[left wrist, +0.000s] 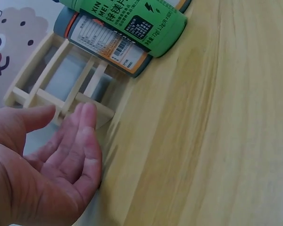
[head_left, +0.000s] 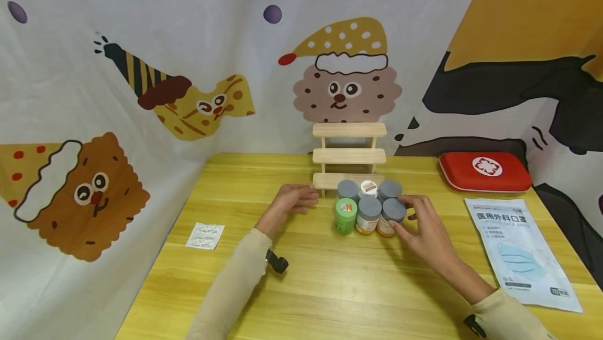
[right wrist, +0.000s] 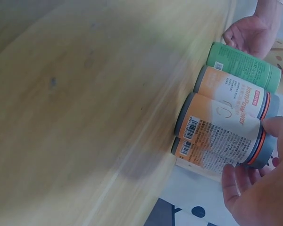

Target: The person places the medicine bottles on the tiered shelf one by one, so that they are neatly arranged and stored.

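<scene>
Six bottles stand close together in two rows on the table. At the front right is an orange-and-white supplement bottle with a grey lid. My right hand pinches that bottle by its lid, thumb on the near side and fingers behind. Beside it stands a similar grey-lidded bottle, then a green bottle at the front left. Behind them are two more grey-lidded bottles and a white-lidded bottle. My left hand, fingers loosely bent and holding nothing, hovers by the left end of a wooden stepped rack.
A red first-aid case lies at the back right, with a face-mask packet in front of it. A small white sachet is on the left of the table. A printed cloth hangs behind.
</scene>
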Motion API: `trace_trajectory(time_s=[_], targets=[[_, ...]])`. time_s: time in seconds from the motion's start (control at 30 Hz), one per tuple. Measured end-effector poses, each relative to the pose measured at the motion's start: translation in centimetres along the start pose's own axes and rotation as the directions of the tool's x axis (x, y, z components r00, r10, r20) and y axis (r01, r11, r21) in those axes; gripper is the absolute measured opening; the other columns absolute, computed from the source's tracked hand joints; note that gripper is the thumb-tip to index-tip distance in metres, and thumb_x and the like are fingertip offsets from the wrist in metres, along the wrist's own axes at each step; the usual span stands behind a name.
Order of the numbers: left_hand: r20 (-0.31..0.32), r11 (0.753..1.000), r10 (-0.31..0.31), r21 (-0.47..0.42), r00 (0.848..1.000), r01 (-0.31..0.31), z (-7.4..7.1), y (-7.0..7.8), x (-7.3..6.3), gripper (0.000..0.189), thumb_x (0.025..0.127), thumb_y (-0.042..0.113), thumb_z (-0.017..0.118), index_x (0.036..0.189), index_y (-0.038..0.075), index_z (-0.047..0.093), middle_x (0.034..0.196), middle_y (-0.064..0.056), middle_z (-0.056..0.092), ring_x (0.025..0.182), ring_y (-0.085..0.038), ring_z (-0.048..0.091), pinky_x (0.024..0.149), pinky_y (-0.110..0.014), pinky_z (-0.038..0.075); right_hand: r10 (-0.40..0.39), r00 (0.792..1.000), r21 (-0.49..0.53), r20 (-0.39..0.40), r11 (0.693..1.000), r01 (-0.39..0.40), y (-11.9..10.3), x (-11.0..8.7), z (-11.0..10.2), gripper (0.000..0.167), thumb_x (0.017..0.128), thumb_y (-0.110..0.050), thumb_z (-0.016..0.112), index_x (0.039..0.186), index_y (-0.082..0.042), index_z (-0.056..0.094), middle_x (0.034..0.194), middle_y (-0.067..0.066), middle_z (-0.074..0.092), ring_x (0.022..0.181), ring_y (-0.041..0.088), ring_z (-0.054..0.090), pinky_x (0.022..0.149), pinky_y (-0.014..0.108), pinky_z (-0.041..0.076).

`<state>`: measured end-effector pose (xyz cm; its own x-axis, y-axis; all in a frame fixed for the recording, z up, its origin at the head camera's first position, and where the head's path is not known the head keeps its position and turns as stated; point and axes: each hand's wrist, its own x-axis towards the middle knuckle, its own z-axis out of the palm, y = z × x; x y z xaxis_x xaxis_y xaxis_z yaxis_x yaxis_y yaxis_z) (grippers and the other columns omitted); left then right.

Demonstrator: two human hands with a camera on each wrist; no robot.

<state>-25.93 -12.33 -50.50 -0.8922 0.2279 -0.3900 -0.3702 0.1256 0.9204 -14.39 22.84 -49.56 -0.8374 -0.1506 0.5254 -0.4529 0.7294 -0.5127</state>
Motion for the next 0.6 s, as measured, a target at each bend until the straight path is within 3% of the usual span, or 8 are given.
trace_trajectory(time_s=[0.23,0.6], targets=[[-0.018,0.999,-0.005,-0.048,1.000,0.004,0.13,-0.35,0.42,0.047,0.104,0.035,0.071,0.137,0.002,0.068,0.122,-0.010,0.079,0.105,-0.019,0.080,0.088,-0.034,0.067,0.012,1.000,0.002,0.002,1.000,-0.012,-0.03,-0.04,0.17,0.066,0.080,-0.006,0.092,0.136,0.000,0.059,0.126,0.015,0.061,0.106,0.021,0.060,0.079,0.015,0.054],[-0.005,0.992,-0.035,-0.119,0.999,0.034,0.20,-0.75,1.03,0.046,0.103,0.029,0.072,0.140,0.001,0.065,0.129,-0.014,0.076,0.122,-0.028,0.074,0.100,-0.041,0.064,0.030,1.000,-0.008,0.008,1.000,-0.030,-0.02,0.04,0.09,0.062,0.081,-0.009,0.092,0.134,0.000,0.060,0.121,0.010,0.063,0.104,0.022,0.062,0.075,0.033,0.062]])
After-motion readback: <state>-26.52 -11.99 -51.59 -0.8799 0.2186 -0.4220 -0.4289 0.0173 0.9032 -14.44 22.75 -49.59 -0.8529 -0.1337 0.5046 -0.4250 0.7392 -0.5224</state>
